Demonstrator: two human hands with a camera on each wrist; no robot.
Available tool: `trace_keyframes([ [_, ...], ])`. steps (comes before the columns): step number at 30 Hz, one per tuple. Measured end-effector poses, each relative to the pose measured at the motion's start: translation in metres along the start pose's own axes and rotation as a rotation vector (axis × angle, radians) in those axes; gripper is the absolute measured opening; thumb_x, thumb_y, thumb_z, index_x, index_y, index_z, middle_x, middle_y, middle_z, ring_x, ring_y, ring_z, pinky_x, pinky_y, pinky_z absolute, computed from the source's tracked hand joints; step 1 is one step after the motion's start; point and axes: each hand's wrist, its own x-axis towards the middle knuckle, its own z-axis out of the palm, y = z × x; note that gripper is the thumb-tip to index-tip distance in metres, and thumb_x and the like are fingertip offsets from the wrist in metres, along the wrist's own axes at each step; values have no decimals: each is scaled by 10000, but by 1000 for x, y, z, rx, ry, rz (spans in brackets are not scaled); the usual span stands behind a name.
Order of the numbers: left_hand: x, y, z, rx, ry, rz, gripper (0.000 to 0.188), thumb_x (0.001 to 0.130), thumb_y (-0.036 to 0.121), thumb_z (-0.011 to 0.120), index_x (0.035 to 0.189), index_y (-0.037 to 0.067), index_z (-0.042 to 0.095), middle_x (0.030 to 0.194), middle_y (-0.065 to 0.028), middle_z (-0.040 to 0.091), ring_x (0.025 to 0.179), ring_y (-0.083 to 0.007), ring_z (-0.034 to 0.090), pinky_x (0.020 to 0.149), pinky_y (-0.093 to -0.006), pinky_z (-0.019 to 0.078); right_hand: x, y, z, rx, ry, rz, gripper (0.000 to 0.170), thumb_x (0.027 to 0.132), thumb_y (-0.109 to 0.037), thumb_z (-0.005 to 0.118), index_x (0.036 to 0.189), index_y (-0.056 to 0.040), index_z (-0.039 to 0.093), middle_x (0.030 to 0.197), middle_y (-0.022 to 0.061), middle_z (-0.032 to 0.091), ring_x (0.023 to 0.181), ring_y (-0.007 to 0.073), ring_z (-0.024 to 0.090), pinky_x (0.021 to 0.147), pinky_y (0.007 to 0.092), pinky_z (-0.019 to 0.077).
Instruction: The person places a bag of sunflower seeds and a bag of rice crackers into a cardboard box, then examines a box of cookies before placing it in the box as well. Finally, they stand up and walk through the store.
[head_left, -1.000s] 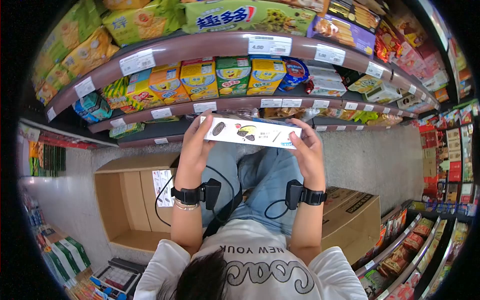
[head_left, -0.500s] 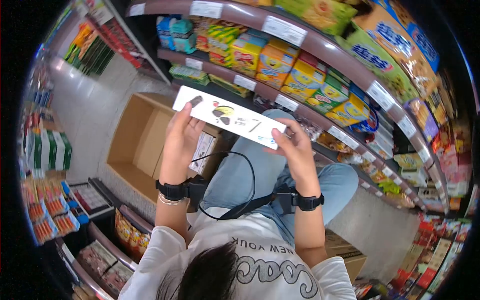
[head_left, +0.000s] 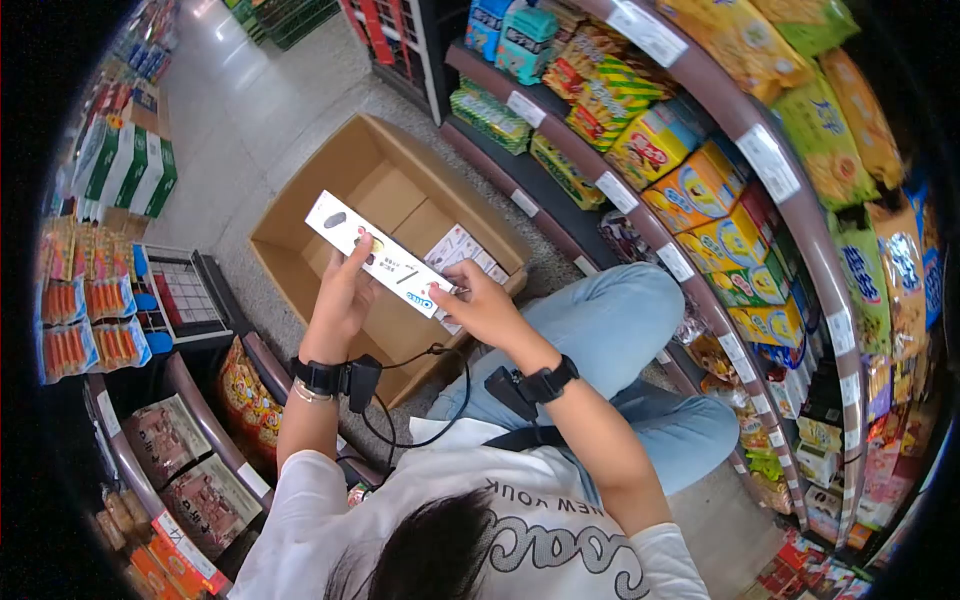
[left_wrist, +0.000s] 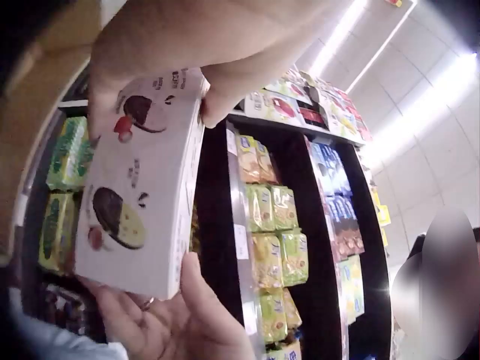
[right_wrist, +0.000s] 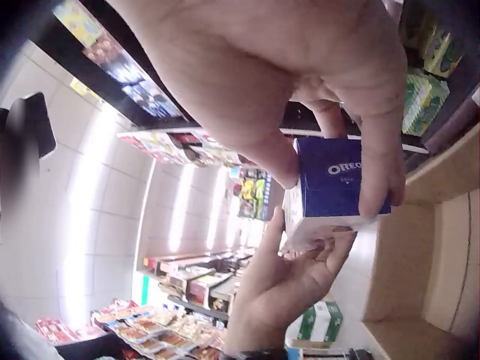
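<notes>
Both hands hold a long white Oreo box [head_left: 400,272] printed with cookie pictures, tilted over an open cardboard carton [head_left: 290,240]. My left hand [head_left: 345,292] grips its long side near the middle, thumb on the upper face. At the near end, my right hand [head_left: 482,308] grips it with the thumb on top. The right wrist view shows the box's blue end panel [right_wrist: 334,180] between the right hand's fingers, while the left hand [right_wrist: 281,296] supports it from below. Inside the carton lies another white printed box [head_left: 460,248], partly covered by the right hand.
Snack shelves [head_left: 620,190] with boxed and bagged biscuits run along the right. A lower display of snack bags [head_left: 205,490] stands at the left front, beside a wire rack [head_left: 185,290]. A black cable [head_left: 465,385] loops between the wrists, over the bent legs.
The person has turned toward the carton, so the shelves now sit on the right. Both hands have carried the Oreo box from in front of the shelves to above the carton, still gripping it.
</notes>
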Motion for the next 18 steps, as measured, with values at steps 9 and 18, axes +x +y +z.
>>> trace_keyframes([
  [9, 102, -115, -152, -83, 194, -369, 549, 877, 132, 629, 1281, 235, 271, 1224, -117, 483, 1085, -453, 526, 747, -764, 401, 67, 71, 1, 54, 33, 185, 262, 829, -252, 646, 925, -8, 637, 909, 115, 665, 762, 167, 624, 639, 311, 485],
  [18, 163, -261, -251, 74, 332, -658, 511, 895, 187, 616, 1265, 225, 266, 1265, -144, 479, 1073, -470, 517, 746, -746, 409, 60, 57, -30, 259, 42, 528, 307, 906, -255, 570, 1120, -34, 554, 1093, 75, 598, 954, 179, 604, 782, 284, 494],
])
